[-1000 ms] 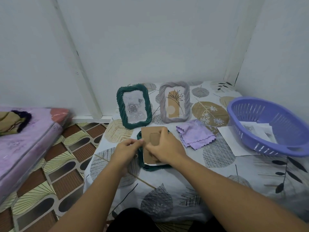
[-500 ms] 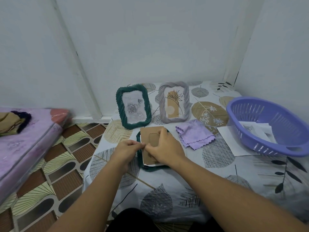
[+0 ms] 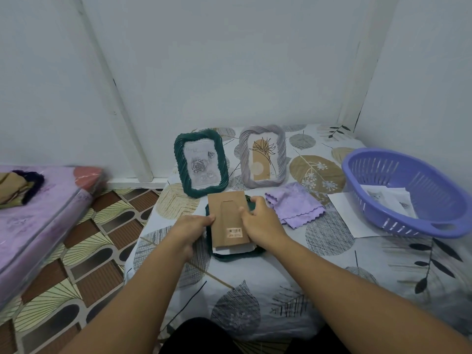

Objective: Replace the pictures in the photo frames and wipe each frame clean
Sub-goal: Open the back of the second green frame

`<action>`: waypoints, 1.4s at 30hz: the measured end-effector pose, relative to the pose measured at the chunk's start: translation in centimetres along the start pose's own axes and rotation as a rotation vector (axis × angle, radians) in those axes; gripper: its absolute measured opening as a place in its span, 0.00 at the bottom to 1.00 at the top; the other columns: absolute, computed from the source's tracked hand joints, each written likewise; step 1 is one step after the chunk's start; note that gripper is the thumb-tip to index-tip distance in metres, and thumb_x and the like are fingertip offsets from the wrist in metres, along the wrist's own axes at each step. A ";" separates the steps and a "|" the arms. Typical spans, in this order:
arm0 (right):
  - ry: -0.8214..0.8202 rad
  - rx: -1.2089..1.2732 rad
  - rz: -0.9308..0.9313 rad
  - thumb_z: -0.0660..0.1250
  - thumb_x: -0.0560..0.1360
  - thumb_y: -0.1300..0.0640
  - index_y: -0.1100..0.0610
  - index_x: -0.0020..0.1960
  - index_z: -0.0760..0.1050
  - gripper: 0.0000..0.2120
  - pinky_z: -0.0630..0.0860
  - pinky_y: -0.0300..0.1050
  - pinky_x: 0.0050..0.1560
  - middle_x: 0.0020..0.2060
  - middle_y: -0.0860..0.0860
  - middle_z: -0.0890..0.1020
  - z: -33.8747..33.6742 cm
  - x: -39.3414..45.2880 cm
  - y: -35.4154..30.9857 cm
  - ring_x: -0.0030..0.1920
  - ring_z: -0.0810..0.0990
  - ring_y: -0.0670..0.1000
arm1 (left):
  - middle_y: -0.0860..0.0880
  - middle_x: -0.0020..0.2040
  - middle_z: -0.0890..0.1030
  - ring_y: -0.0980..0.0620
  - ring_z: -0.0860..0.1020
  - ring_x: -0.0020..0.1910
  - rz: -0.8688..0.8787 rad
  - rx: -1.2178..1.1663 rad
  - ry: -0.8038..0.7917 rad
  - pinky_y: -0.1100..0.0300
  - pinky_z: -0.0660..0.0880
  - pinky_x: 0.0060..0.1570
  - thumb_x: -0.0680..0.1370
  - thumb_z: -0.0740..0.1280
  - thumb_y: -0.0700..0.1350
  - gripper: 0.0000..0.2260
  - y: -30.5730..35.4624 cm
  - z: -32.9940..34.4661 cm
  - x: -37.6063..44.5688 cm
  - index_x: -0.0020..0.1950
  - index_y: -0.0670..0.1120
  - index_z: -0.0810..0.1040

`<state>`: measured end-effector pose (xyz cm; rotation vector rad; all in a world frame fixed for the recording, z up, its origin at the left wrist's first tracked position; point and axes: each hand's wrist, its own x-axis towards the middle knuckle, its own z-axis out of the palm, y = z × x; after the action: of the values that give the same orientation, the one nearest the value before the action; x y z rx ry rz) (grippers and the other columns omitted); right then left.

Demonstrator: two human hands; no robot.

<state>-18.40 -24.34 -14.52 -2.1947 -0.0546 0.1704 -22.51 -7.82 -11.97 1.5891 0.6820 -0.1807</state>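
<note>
near the front-left edge of the surface (image 3: 357, 264) a dark green frame (image 3: 231, 256) lies face down. the left hand (image 3: 190, 227) pinches the left edge of its brown backing board (image 3: 227, 221); the right hand (image 3: 260, 221) holds the right edge. likely refitting the back: next, seat it flush, then wipe with the purple cloth (image 3: 293, 204).
</note>
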 end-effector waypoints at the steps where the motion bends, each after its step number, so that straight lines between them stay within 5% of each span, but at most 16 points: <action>1: -0.007 0.015 0.008 0.61 0.82 0.48 0.53 0.71 0.67 0.19 0.74 0.49 0.57 0.57 0.52 0.82 -0.1 0.1 0.0 0.59 0.79 0.54 | 0.43 0.52 0.78 0.48 0.75 0.42 -0.006 0.002 0.001 0.56 0.69 0.33 0.81 0.72 0.45 0.10 0.1 0.0 -0.1 0.58 0.41 0.78; 4: 0.006 0.113 0.043 0.63 0.81 0.53 0.53 0.64 0.75 0.12 0.77 0.51 0.58 0.52 0.50 0.84 -0.3 0.4 0.0 0.55 0.82 0.52 | 0.42 0.57 0.76 0.47 0.75 0.45 -0.001 -0.010 -0.004 0.57 0.68 0.35 0.81 0.72 0.47 0.09 0.1 -0.1 -0.1 0.56 0.43 0.77; 8: 0.048 0.346 0.127 0.64 0.80 0.55 0.52 0.55 0.80 0.08 0.81 0.56 0.58 0.48 0.49 0.86 -0.7 0.9 0.4 0.51 0.84 0.52 | 0.46 0.50 0.77 0.47 0.74 0.51 0.096 0.002 0.040 0.55 0.70 0.47 0.82 0.70 0.50 0.09 -0.7 -0.1 0.6 0.53 0.45 0.79; 14: 0.107 0.439 0.179 0.65 0.79 0.55 0.51 0.52 0.79 0.05 0.82 0.60 0.56 0.47 0.51 0.86 -2.2 1.4 2.3 0.50 0.85 0.55 | 0.49 0.48 0.80 0.46 0.79 0.49 0.143 0.322 0.261 0.44 0.78 0.59 0.77 0.72 0.53 0.09 -2.7 -0.2 2.3 0.51 0.54 0.75; 26: 0.200 0.385 0.203 0.64 0.80 0.56 0.50 0.50 0.74 0.02 0.81 0.56 0.55 0.46 0.50 0.83 -4.7 1.8 4.2 0.50 0.83 0.54 | 0.49 0.44 0.83 0.47 0.81 0.44 0.216 0.436 0.324 0.47 0.80 0.49 0.79 0.70 0.45 0.03 -2.3 -0.4 2.1 0.46 0.48 0.81; 30: 0.229 0.321 0.210 0.63 0.82 0.56 0.53 0.55 0.75 0.04 0.73 0.46 0.41 0.46 0.49 0.82 -6.1 2.1 4.9 0.45 0.79 0.51 | 0.47 0.45 0.83 0.48 0.79 0.42 0.211 0.411 0.309 0.53 0.77 0.40 0.80 0.70 0.43 0.03 -2.3 -0.5 2.0 0.48 0.45 0.81; 37: 0.217 0.264 0.208 0.60 0.77 0.54 0.46 0.51 0.75 0.06 0.81 0.58 0.55 0.48 0.47 0.83 -8.6 1.5 6.0 0.49 0.83 0.54 | 0.38 0.46 0.85 0.38 0.83 0.46 0.136 0.276 0.251 0.38 0.82 0.51 0.78 0.72 0.39 0.02 -2.5 -1.5 2.6 0.47 0.42 0.81; 42: 0.169 0.124 0.156 0.62 0.80 0.53 0.50 0.54 0.75 0.05 0.79 0.54 0.55 0.49 0.49 0.83 -8.6 0.7 6.3 0.50 0.82 0.53 | 0.38 0.47 0.85 0.38 0.83 0.49 0.122 0.247 0.249 0.38 0.81 0.54 0.79 0.72 0.39 0.02 -2.5 -1.5 2.8 0.48 0.41 0.81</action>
<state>-16.64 -34.90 -14.66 -2.0813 0.2164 0.0732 -21.92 -5.52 -15.27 1.9053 0.7740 0.0259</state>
